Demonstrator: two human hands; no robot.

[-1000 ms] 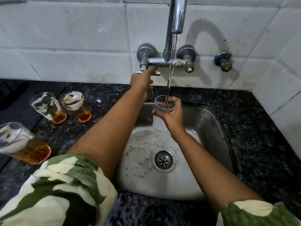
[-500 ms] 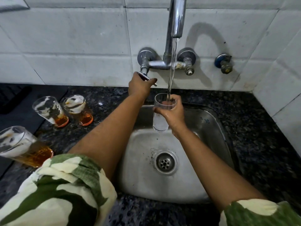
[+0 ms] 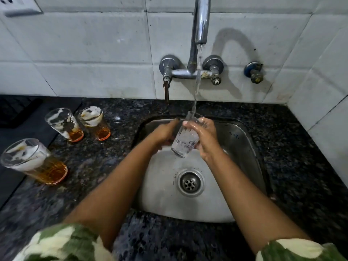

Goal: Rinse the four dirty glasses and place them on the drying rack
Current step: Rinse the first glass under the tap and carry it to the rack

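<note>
A clear glass (image 3: pixel 185 140) tilts under the running stream from the tap spout (image 3: pixel 201 21), above the steel sink (image 3: pixel 244 157). My right hand (image 3: pixel 206 136) grips the glass from its right side, wet fingers round the upper wall. My left hand (image 3: pixel 162 132) is against the glass's left side, fingers curled toward its lower part. On the dark counter to the left stand three dirty glasses with white foam and amber dregs: one far left (image 3: pixel 65 125), one beside it (image 3: pixel 95 123), one nearer me (image 3: pixel 33 161).
The tap's left lever (image 3: pixel 166 89) hangs straight down from the wall mixer. A drain (image 3: pixel 190 183) sits in the sink's middle. A black ribbed mat (image 3: pixel 17 112) lies at the far left against the tiled wall. Speckled granite counter (image 3: pixel 293 147) surrounds the sink.
My left hand has left the tap lever and come down to the glass. The glass has dropped lower into the sink and tilted, and water runs into it.
</note>
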